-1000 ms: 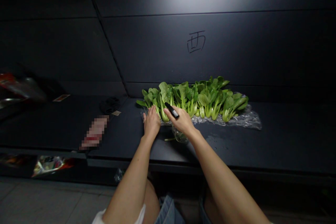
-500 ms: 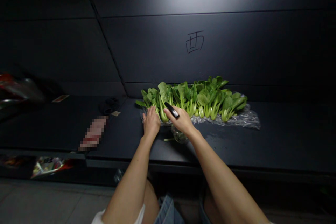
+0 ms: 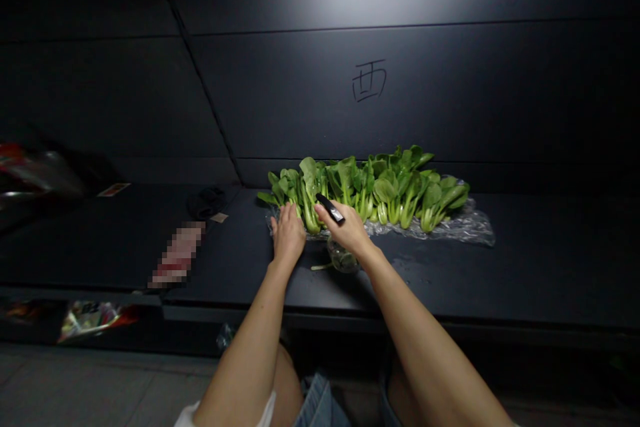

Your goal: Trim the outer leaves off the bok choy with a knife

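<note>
A row of green bok choy [image 3: 410, 197] lies on clear plastic wrap [image 3: 467, 230] along the back of the dark shelf, leaves toward the rear panel. My right hand [image 3: 350, 228] is closed around a spray bottle, just in front of the row's left part. Its black spray head [image 3: 331, 209] points forward and left; the clear round bottle [image 3: 343, 259] shows below my wrist. At the left end of the row, my left hand [image 3: 289, 233] rests with fingers stretched out against the stems, its fingertips partly hidden among them.
A pale stalk [image 3: 321, 267] lies left of the bottle. Farther left on the shelf [image 3: 215, 280] are a dark cloth-like bundle [image 3: 207, 202], a small paper tag [image 3: 219, 217] and a blurred-out reddish item [image 3: 179, 253]. A colourful package [image 3: 93, 319] sits below the shelf edge.
My right hand and the spray bottle have shifted very slightly to the right. My left hand and the bok choy stay practically where they were.
</note>
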